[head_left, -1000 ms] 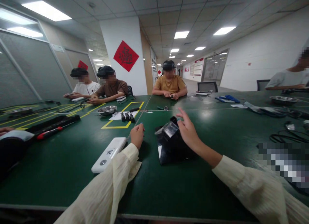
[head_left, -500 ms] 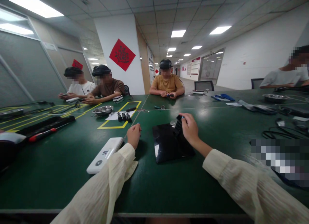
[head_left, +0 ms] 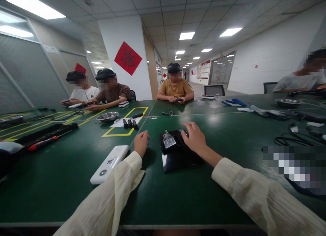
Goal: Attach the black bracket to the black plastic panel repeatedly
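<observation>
A glossy black flat panel lies on the green table in front of me. On its far part rests a black slotted piece, with a small clear plastic piece over its left side. My right hand is just right of the slotted piece, fingers apart and holding nothing; I cannot tell whether a fingertip touches it. My left hand is closed near the table, left of the panel. Small blue and red bits show at its fingertips, but what it holds is hidden. Beside the left forearm lies a white power bank marked 26.
Ahead on the left, several black clips lie by white paper inside yellow tape, near a metal bowl. A red-handled screwdriver lies left. Cables lie right. A person sits opposite; others sit on both sides.
My right hand has let go of the black slotted piece, which now lies flat on the panel with the clear plastic piece showing. My left hand has stayed in place, closed.
</observation>
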Motion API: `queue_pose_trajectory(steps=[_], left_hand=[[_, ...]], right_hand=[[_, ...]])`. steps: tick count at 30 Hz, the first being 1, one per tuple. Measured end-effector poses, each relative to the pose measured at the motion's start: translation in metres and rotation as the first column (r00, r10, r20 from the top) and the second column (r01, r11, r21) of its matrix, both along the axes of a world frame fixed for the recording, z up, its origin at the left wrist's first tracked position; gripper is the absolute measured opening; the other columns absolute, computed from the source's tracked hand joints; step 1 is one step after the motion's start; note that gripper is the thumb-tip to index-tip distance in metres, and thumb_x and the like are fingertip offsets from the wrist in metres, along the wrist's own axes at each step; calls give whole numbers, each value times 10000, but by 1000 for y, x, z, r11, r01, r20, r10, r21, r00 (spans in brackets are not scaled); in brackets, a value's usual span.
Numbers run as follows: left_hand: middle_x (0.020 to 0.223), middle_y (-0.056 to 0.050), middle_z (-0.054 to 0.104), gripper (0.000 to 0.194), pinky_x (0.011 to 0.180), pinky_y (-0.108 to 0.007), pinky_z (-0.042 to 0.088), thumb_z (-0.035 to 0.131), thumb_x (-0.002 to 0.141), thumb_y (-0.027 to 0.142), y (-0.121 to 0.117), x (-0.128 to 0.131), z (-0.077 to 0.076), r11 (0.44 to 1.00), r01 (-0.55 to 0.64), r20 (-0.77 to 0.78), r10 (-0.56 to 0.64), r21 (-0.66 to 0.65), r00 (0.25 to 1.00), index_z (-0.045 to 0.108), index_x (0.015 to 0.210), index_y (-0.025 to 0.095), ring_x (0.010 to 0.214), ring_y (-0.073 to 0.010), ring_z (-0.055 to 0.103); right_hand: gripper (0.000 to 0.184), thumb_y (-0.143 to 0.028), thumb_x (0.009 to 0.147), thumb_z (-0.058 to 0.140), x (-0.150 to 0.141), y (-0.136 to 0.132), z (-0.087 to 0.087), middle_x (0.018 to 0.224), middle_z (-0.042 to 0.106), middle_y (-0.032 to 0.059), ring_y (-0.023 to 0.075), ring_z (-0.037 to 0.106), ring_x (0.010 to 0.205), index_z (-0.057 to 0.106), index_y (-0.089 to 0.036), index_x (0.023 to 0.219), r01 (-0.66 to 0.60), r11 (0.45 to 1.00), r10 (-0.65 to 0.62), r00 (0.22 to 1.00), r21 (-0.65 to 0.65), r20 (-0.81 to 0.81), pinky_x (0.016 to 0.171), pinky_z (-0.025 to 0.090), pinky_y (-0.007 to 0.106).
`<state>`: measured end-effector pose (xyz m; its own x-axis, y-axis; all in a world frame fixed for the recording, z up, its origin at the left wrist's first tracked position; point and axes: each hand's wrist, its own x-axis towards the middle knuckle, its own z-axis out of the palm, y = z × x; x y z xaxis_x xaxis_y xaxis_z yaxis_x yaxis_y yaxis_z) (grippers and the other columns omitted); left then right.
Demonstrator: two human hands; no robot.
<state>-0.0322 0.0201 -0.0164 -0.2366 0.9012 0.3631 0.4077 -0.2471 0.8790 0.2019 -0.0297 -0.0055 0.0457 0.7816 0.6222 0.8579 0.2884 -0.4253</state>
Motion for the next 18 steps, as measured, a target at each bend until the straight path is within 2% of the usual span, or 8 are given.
queue_pose_trajectory(steps=[2, 4, 7, 11, 18], left_hand=[[361, 55, 358, 346, 421, -218, 282, 411, 739, 432, 0, 0, 0, 1000, -4, -6, 4, 2, 1000, 443, 496, 188, 366, -96, 366], [360, 55, 350, 350, 427, -219, 280, 403, 739, 435, 1, 0, -1, 1000, -3, -13, 3, 7, 1000, 439, 492, 189, 369, -97, 363], [364, 55, 345, 355, 435, -221, 269, 396, 734, 436, 3, 1, -4, 1000, 30, -35, -30, -9, 999, 436, 482, 190, 376, -97, 353], [378, 52, 361, 349, 446, -223, 260, 410, 718, 430, 4, 4, -9, 987, 129, -90, -137, -93, 986, 440, 469, 187, 389, -96, 350], [387, 58, 348, 367, 459, -227, 261, 389, 731, 472, -3, 19, -10, 970, 208, -105, -221, -126, 970, 436, 499, 192, 405, -101, 340]], right_hand=[[538, -483, 832, 408, -5, -3, -2, 1159, 516, 139, 283, 489, 1025, 480, -175, 1267, -10, 991, 27, 991, -130, 130, 836, 419, 419], [627, -559, 812, 408, -9, -5, -6, 1228, 500, 137, 297, 459, 1064, 426, -196, 1323, -91, 971, 144, 961, -221, 235, 870, 385, 442], [591, -574, 815, 395, -12, -7, -10, 1315, 465, 99, 305, 398, 1141, 445, -262, 1314, -228, 923, 331, 881, -310, 337, 936, 302, 479], [569, -571, 820, 385, -13, -8, -11, 1322, 471, 95, 306, 370, 1171, 486, -257, 1284, -275, 898, 394, 849, -343, 352, 959, 247, 492], [810, -634, 737, 476, -24, -11, -7, 1300, 486, 151, 300, 414, 1135, 347, -150, 1373, -396, 834, 517, 804, -384, 294, 924, 294, 455]])
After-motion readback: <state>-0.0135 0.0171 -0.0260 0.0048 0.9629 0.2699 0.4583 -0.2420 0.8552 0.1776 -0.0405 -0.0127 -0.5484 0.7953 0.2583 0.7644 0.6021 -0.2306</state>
